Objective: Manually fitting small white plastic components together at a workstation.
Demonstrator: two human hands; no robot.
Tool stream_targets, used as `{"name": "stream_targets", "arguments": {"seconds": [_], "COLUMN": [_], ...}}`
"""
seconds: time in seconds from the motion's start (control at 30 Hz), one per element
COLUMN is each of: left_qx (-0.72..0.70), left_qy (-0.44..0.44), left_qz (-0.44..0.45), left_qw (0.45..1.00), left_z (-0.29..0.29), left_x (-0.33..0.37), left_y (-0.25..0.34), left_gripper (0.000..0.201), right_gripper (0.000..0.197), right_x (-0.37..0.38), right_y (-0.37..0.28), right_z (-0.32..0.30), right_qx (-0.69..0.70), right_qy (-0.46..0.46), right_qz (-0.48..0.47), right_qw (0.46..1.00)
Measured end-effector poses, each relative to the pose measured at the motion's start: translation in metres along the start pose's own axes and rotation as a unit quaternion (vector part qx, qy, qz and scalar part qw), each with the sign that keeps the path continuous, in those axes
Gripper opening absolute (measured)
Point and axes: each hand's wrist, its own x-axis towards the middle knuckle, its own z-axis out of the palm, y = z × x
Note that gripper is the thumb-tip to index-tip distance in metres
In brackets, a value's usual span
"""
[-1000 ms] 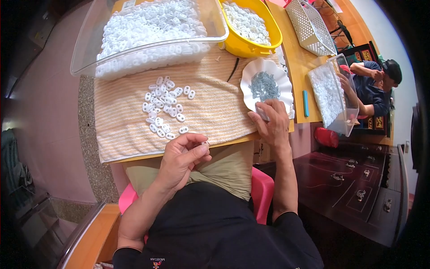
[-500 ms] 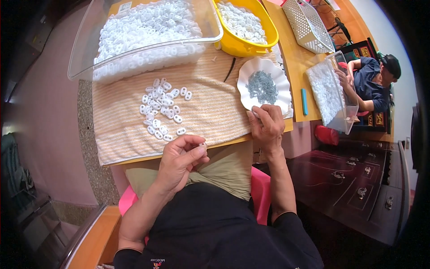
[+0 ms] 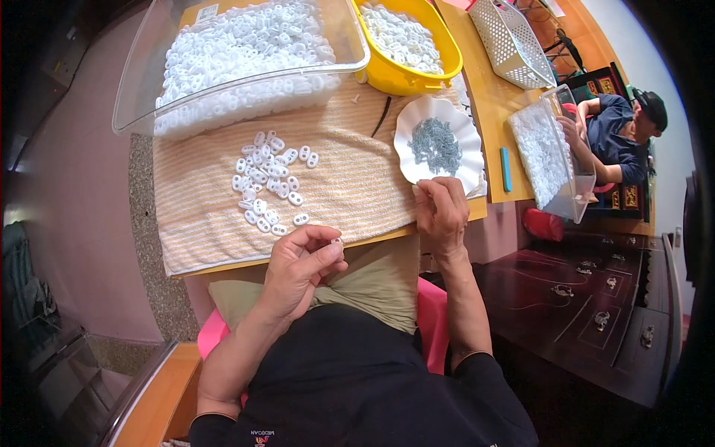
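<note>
My left hand is closed in a pinch near the table's front edge. A small white plastic piece shows between its thumb and forefinger. My right hand is at the near rim of a white wavy-edged plate, with thumb and fingertips together; whatever they hold is too small to make out. Many small grey metal pieces lie heaped on that plate. Left of it, a loose pile of white oval plastic pieces with two holes is spread on a striped towel.
A large clear bin of white pieces stands at the back left, beside a yellow tub of similar pieces. A black strip lies by the plate. To the right are a blue stick-like item, a white perforated basket and a seated person.
My right hand has drawn back slightly toward me from the plate, its fingers gathering closer together. My left hand stays in place, still pinching the white piece.
</note>
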Motion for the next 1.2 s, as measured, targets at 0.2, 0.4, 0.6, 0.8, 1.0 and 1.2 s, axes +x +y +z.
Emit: {"name": "stream_targets", "arguments": {"seconds": [0.2, 0.4, 0.6, 0.8, 1.0, 1.2], "left_qx": [-0.002, 0.045, 0.085, 0.061, 0.071, 0.089], "left_qy": [-0.001, -0.002, -0.024, -0.054, -0.086, -0.085], "left_qz": [0.005, 0.041, 0.019, -0.019, -0.031, -0.023], "left_qw": [1.0, 0.998, 0.996, 0.997, 0.993, 0.992], "left_z": [0.0, -0.006, 0.003, -0.001, -0.001, 0.0], "left_x": [0.001, 0.001, -0.003, -0.004, -0.004, -0.004], "left_y": [-0.002, -0.009, -0.007, -0.003, -0.001, 0.002], "left_gripper": [0.015, 0.017, 0.02, 0.024, 0.024, 0.022], "right_gripper": [0.009, 0.007, 0.007, 0.009, 0.015, 0.016], "right_x": [0.0, 0.014, 0.008, 0.013, 0.017, 0.016], "right_y": [-0.004, -0.031, -0.065, -0.08, -0.085, -0.082], "right_z": [-0.004, -0.021, -0.018, -0.017, -0.018, -0.017], "right_qx": [0.067, 0.124, 0.406, 0.433, 0.38, 0.392], "right_qy": [-0.006, -0.029, -0.157, -0.218, -0.234, -0.235], "right_qz": [0.094, 0.13, 0.174, 0.13, 0.065, 0.058], "right_qw": [0.993, 0.983, 0.883, 0.865, 0.893, 0.888]}}
